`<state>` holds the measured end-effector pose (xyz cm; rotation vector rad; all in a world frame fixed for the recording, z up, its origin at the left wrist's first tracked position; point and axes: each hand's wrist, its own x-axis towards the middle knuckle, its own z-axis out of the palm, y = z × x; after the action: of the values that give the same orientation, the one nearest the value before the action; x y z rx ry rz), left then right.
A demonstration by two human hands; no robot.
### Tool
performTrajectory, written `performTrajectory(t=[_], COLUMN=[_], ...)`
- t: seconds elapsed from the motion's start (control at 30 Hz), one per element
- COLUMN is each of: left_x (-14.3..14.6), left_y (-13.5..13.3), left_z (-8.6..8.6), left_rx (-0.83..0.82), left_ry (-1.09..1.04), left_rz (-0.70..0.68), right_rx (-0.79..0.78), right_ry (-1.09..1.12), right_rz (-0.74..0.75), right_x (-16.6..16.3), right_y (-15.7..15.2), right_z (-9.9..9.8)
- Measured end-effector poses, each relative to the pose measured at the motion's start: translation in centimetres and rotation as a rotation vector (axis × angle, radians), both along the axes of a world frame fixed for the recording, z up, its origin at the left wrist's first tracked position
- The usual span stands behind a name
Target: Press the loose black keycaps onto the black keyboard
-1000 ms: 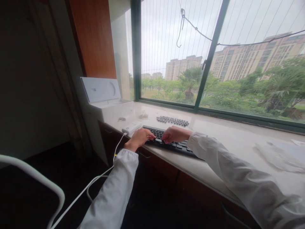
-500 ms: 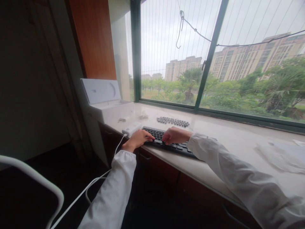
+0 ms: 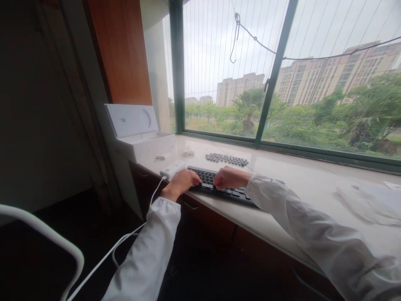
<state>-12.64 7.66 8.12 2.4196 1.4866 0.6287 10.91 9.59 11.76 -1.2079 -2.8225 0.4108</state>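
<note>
A black keyboard (image 3: 207,177) lies near the front edge of a pale stone sill (image 3: 300,173). My left hand (image 3: 182,182) rests at the keyboard's left end, fingers curled down onto its edge. My right hand (image 3: 230,177) sits over the middle keys, fingers bunched with the tips pressed on a key; what they hold, if anything, is hidden. Both arms wear white sleeves. A row of several loose dark keycaps (image 3: 227,159) lies on the sill just behind the keyboard.
A white box (image 3: 147,144) with its lid up stands at the sill's left end. A white device (image 3: 173,168) with a white cable (image 3: 125,238) lies left of the keyboard. Clear plastic wrapping (image 3: 366,202) lies far right. A white chair rail (image 3: 46,232) curves at lower left.
Both hands stay on the keyboard with only slight finger shifts. The view has drifted a little.
</note>
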Motion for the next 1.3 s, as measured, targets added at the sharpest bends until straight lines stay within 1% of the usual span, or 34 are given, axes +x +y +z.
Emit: performTrajectory(t=[0.2,0.4,0.53,0.63,0.73,0.83,0.97,1.1,1.3], left_x=[0.9,1.5,2.1,2.3,2.1,1.8,1.8,1.9,1.7], left_y=[-1.1,-2.3,-3.7,-4.6,-5.0,-5.1,-5.2,-5.3,-4.7], left_z=[0.7,0.3,0.2,0.1,-0.2,-0.8,-1.2,-1.4,-2.1], left_rx=[0.088,0.164,0.159,0.154,0.178,0.201,0.175,0.157,0.186], left_ry=[0.119,0.237,0.309,0.339,0.324,0.292,0.243,0.194,0.142], left_rz=[0.04,0.054,0.077,0.097,0.099,0.109,0.14,0.159,0.166], right_rx=[0.042,0.091,0.122,0.17,0.222,0.286,0.372,0.365,0.359], right_ry=[-0.019,0.01,0.004,-0.03,-0.104,-0.211,-0.33,-0.348,-0.324], right_rz=[0.008,-0.003,0.018,0.023,0.067,0.078,0.102,0.118,0.122], right_x=[-0.3,-0.6,-0.6,-0.9,-1.3,-1.9,-2.3,-2.2,-2.2], right_y=[-0.3,-0.7,-0.8,-1.3,-2.3,-3.4,-3.9,-3.8,-3.7], right_z=[-0.2,-0.9,-1.0,-0.8,-0.5,-0.5,-0.6,-0.3,-0.2])
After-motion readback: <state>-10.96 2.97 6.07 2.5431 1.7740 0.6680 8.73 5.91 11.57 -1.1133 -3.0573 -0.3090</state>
